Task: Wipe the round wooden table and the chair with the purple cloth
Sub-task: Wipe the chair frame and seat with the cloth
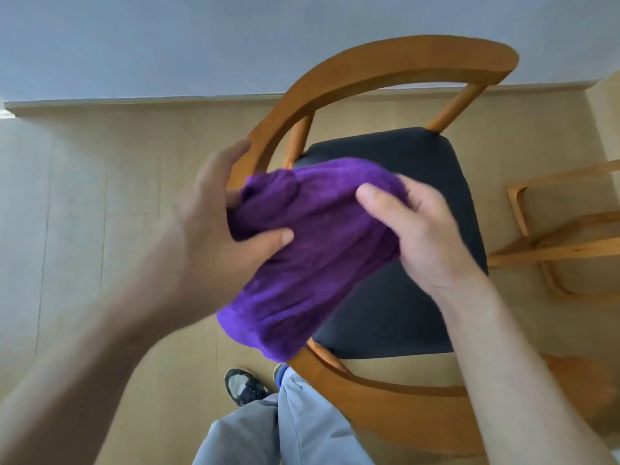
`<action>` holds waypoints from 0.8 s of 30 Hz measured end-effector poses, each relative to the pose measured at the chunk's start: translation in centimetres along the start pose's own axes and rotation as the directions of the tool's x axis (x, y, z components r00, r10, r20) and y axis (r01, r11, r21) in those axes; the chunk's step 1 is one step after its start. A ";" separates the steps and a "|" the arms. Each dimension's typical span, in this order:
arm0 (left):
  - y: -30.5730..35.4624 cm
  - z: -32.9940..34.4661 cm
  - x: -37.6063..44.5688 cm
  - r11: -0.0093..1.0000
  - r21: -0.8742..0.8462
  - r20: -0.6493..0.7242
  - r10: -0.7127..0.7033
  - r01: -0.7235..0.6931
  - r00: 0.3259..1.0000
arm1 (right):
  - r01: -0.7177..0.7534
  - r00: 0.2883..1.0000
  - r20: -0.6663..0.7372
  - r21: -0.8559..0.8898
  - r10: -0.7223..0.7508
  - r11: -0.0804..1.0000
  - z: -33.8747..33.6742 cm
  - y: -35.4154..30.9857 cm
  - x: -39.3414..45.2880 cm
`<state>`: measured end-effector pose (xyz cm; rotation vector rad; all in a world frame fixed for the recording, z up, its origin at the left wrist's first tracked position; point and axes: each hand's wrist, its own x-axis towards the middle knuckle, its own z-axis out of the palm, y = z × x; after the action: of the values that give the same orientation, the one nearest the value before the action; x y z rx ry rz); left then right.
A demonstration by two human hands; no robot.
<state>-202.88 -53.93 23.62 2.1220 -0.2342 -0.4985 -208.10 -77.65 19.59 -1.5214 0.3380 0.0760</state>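
Observation:
The purple cloth (312,253) is bunched up and held in the air between both hands, above the chair's left side. My left hand (214,229) grips its left part, thumb pressed on top. My right hand (416,229) grips its right part, thumb on top. Below stands the chair (396,62), with a curved orange-brown wooden frame and a dark padded seat (419,182). The cloth hides part of the seat and the left armrest. The round wooden table is not clearly in view.
A light wooden frame (563,236), possibly table legs or another piece of furniture, stands at the right beside the chair. My legs in grey trousers (288,427) and a shoe (245,385) stand on the beige floor. A pale wall runs along the top.

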 end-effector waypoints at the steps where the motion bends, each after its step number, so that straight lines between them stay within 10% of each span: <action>1: 1.2 0.1 1.1 0.998 -0.064 0.031 0.020 -0.018 0.999 | 0.014 1.000 -0.026 0.068 -0.013 0.998 -1.4 -0.7 0.1; 6: 5.6 1.6 7.2 0.874 -0.486 0.252 0.139 0.001 0.958 | 0.060 0.985 -0.170 0.261 -0.015 0.963 -7.9 -3.2 0.8; 13: 9.1 9.2 16.3 0.963 -0.157 0.270 0.255 -0.219 0.929 | 0.030 0.870 -0.491 -0.049 -0.050 0.998 -15.9 -2.7 3.0; 20: 12.5 14.1 20.4 0.812 0.062 0.102 0.573 -0.580 0.813 | 0.262 0.746 -0.619 -0.066 -0.246 0.963 -21.9 -2.5 4.5; 24: 6.9 18.0 20.2 0.828 0.127 0.247 0.507 -0.546 0.826 | -0.033 0.769 -0.637 -0.126 -0.055 0.992 -21.1 4.8 4.7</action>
<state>-192.36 -78.35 14.98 2.0653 -0.9997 -0.3646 -208.41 -98.92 13.42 -1.6473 0.8881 -0.4582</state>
